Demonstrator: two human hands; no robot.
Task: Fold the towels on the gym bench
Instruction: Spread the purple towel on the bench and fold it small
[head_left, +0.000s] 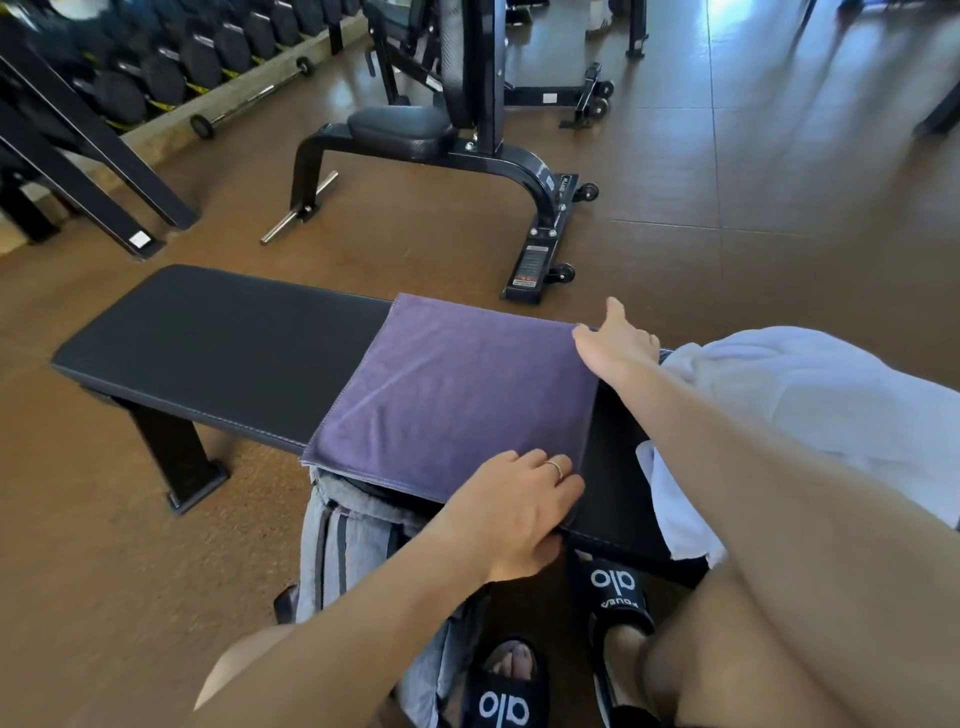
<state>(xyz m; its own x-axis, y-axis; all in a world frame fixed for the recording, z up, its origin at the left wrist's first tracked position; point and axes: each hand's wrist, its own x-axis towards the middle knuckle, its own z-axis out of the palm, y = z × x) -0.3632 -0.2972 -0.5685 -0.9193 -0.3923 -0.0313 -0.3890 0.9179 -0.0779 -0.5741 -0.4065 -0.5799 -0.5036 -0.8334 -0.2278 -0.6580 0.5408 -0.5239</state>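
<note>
Nearby, white towels crowd the bench beside both flat hands, left and right, pressing the purple towel.

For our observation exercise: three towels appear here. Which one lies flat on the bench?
The purple towel, under both hands. The white towel lies bunched at the right; the striped grey towel hangs off the near edge.
</note>
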